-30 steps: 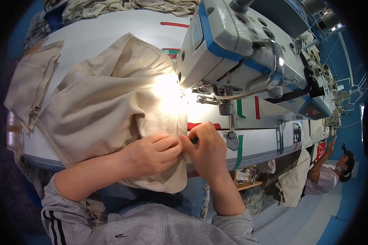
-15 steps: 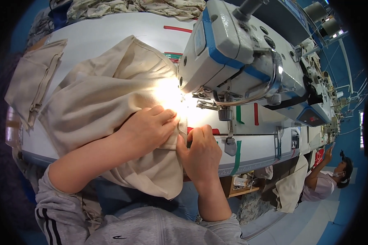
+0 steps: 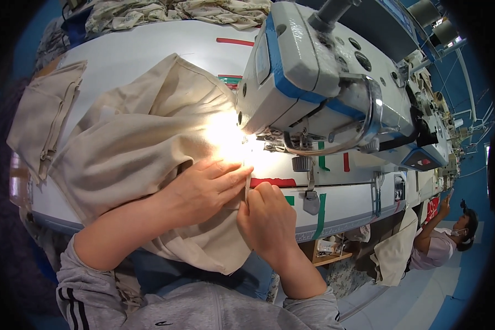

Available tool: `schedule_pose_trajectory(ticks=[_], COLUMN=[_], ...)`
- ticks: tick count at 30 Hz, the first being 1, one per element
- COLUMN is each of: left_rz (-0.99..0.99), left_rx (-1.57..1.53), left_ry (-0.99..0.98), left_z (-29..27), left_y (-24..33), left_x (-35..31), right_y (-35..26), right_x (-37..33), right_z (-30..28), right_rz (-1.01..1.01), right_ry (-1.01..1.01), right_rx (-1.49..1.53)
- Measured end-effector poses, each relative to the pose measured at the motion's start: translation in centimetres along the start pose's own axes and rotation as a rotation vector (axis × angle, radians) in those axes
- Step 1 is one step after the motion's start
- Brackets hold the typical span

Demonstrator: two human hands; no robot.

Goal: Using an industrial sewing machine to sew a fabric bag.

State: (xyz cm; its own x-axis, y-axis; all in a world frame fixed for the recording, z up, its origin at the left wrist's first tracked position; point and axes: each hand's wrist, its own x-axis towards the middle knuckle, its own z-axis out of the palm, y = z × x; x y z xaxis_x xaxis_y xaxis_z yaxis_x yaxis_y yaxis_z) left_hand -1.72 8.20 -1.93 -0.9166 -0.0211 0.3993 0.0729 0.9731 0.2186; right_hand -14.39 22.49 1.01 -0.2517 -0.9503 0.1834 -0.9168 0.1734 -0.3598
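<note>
A large piece of beige cloth point(image 3: 132, 148) lies in loose folds on the white sewing table, and its lower part hangs over the front edge toward my lap. My left hand point(image 3: 212, 184) rests on the cloth, fingers stretched out flat toward its right edge, just below the brightly lit needle area. To the right, my right hand point(image 3: 269, 217) is closed on that same edge, thumb and curled fingers pinching it. The sewing machine point(image 3: 308, 71) stands above and right of both hands. Glare hides the needle and the cloth beneath it.
Folded beige cloth pieces point(image 3: 47, 118) lie at the table's left end. Patterned fabric point(image 3: 203, 12) is heaped along the back. Red tape point(image 3: 272, 182) and green tape point(image 3: 320, 214) mark the tabletop. Another person point(image 3: 437, 236) sits at the far right.
My left hand has slid slightly down and its fingers have straightened flatter over the cloth. My right hand has moved a little lower along the edge, its fingers more curled.
</note>
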Motion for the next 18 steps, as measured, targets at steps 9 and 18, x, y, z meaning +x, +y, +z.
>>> schedule_pose_trajectory(ticks=[9,18], left_rz=[-0.059,-0.1], left_rx=[-0.09,-0.187], left_ry=[0.085,-0.021], left_z=[-0.3,-0.4], left_y=[-0.4,-1.3], left_x=[0.4,-0.1], right_y=[0.5,1.3], right_x=[-0.1,-0.7], right_z=[0.0,0.6], right_rz=[-0.211,-0.206], right_ry=[0.022,0.058], right_rx=[0.05,0.121])
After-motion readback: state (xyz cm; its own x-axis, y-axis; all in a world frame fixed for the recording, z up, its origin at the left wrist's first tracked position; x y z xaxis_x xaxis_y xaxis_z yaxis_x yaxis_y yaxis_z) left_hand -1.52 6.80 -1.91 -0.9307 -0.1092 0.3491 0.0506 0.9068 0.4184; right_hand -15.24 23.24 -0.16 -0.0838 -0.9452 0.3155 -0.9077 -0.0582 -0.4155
